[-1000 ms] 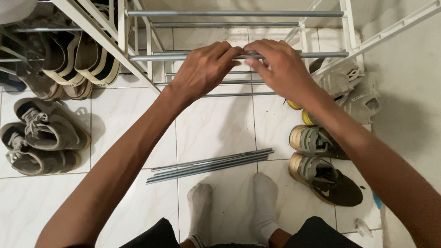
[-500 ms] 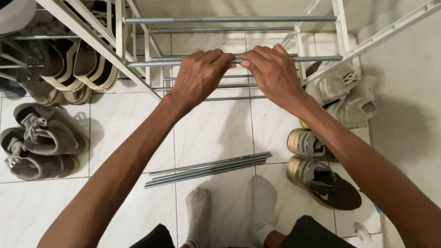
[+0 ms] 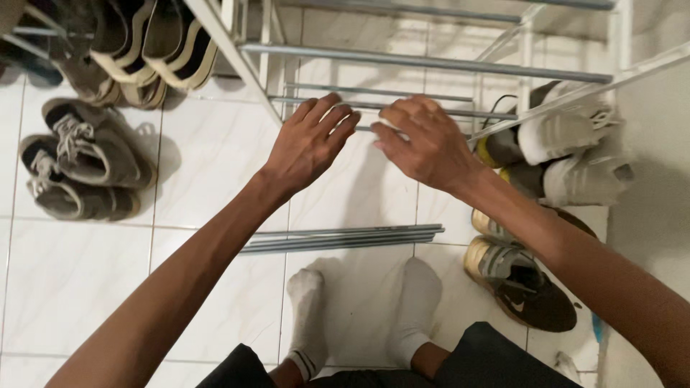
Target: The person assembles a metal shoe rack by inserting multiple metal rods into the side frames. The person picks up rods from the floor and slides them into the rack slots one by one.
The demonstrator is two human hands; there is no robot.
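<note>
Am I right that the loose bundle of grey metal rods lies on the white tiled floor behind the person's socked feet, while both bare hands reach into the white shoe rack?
Not quite. The head view shows the bundle of grey metal rods on the white tiled floor in front of the socked feet, between them and the white shoe rack. The left hand and right hand do reach into the rack.
</note>
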